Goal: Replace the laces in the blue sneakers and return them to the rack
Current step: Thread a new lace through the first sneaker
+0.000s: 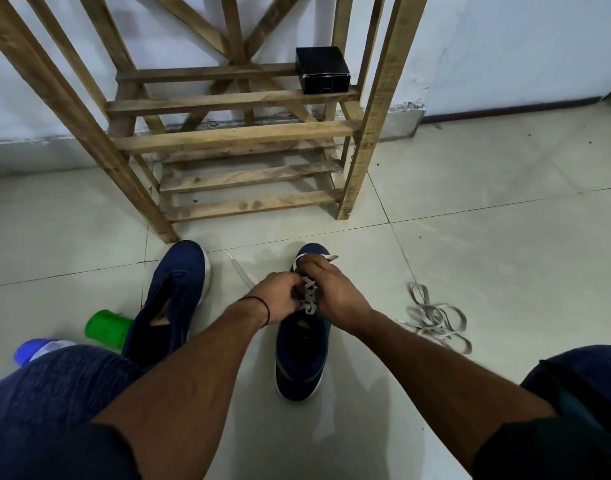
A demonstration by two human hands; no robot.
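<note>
Both hands, left hand point(278, 292) and right hand point(332, 289), seemingly pinch the white lace point(309, 299) on the right sneaker point(302, 355); next, pull it tight.

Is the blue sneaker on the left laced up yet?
No. The left sneaker lies open with no lace showing, while both hands work a white lace into the right sneaker.
</note>
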